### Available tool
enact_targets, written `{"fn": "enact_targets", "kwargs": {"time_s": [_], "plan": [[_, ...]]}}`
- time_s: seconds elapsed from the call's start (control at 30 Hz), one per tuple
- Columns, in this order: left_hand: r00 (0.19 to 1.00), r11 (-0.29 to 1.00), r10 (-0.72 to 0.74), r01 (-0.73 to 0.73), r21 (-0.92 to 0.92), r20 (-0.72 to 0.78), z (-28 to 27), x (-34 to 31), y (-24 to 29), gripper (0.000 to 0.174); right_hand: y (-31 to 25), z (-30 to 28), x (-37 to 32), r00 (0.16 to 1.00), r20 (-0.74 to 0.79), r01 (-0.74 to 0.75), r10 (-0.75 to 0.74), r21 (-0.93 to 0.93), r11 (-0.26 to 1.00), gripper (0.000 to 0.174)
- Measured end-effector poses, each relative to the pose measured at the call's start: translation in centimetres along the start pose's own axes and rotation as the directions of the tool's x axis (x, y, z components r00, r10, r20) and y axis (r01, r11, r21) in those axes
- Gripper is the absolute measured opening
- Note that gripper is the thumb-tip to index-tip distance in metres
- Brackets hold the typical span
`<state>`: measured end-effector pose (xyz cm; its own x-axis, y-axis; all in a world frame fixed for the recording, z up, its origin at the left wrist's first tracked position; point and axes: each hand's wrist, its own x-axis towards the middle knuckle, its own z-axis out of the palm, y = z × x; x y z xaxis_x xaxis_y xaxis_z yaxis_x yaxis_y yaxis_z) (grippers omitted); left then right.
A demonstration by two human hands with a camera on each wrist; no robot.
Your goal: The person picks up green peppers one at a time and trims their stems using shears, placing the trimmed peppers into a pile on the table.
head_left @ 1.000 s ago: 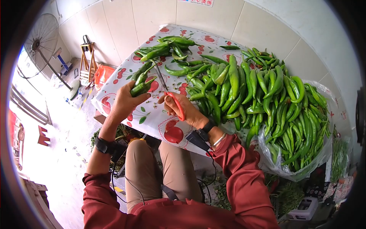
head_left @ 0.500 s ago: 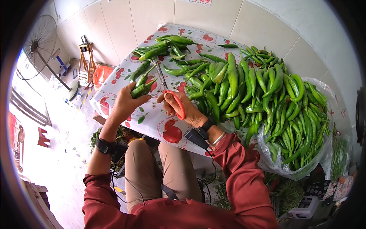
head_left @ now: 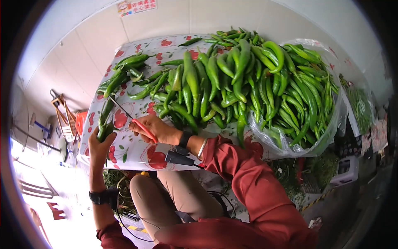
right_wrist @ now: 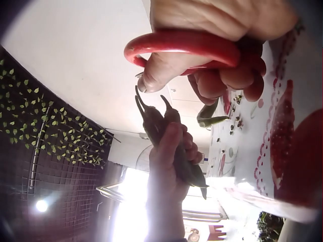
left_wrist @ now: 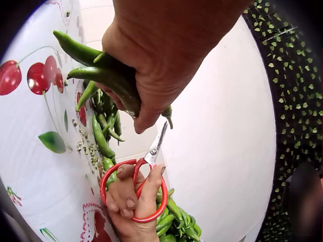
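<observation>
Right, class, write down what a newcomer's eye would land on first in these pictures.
A big heap of green peppers covers the right of the cherry-print table, spilling from a clear bag. At the table's left edge, the left hand grips a few peppers while the right hand holds red scissors beside them.

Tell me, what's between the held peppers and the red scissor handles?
Just the scissors' blades, running from the handles up toward the peppers' stems; the left wrist view shows it most clearly.
</observation>
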<state>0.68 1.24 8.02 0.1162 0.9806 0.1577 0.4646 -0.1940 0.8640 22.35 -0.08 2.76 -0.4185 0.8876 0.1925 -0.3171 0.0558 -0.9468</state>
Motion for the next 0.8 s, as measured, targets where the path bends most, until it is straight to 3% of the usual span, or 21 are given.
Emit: {"fn": "enact_targets", "kwargs": {"time_s": [0.07, 0.1, 0.2, 0.33, 0.47, 0.57, 0.67, 0.73, 0.77, 0.8], "plan": [[0.999, 0.998, -0.053, 0.053, -0.03, 0.008, -0.7, 0.0, 0.7, 0.023, 0.3, 0.1, 0.2, 0.998, -0.063, 0.037, -0.029, 0.126, 0.991, 0.035], [0.997, 0.994, -0.055, 0.06, -0.093, 0.057, -1.1, 0.3, 0.9, 0.02, -0.4, -0.2, 0.2, 0.99, -0.062, -0.114, 0.126, 0.16, 0.981, 0.042], [0.998, 0.908, -0.035, 0.057, -0.414, 0.062, -1.2, 1.3, 2.4, 0.024, 0.0, -0.3, 0.5, 0.985, -0.115, -0.107, 0.125, 0.152, 0.983, 0.047], [0.968, 0.803, -0.076, 0.202, -0.561, 0.24, -0.1, 3.4, 7.0, 0.031, 0.3, -0.2, 0.8, 0.986, -0.115, -0.105, 0.122, 0.148, 0.983, 0.048], [0.9, 0.741, -0.015, 0.302, -0.599, 0.435, 4.8, 4.6, 12.8, 0.032, 0.3, -0.2, 0.6, 0.983, -0.136, -0.11, 0.127, 0.128, 0.986, 0.048], [0.891, 0.744, 0.02, 0.289, -0.603, 0.453, 9.1, 5.3, 16.3, 0.031, 0.6, -0.6, 0.6, 0.994, -0.069, -0.066, 0.081, 0.192, 0.979, 0.041], [0.882, 0.768, 0.013, 0.294, -0.57, 0.472, 12.6, 6.1, 19.0, 0.027, -0.3, -0.1, 0.2, 0.99, -0.104, -0.074, 0.092, 0.163, 0.984, 0.043], [0.836, 0.729, 0.091, 0.314, -0.608, 0.541, 14.9, 7.2, 19.5, 0.021, -0.5, -0.1, 0.2, 0.98, -0.164, -0.09, 0.11, 0.126, 0.988, 0.04], [0.836, 0.728, 0.093, 0.314, -0.61, 0.541, 16.0, 7.4, 19.5, 0.021, 1.2, -1.0, 0.9, 0.997, -0.06, 0.051, -0.043, 0.146, 0.988, 0.033], [0.827, 0.736, 0.134, 0.286, -0.614, 0.546, 17.0, 7.7, 19.5, 0.02, 2.6, -1.3, 1.5, 0.997, -0.059, 0.049, -0.041, 0.145, 0.988, 0.033]]}}
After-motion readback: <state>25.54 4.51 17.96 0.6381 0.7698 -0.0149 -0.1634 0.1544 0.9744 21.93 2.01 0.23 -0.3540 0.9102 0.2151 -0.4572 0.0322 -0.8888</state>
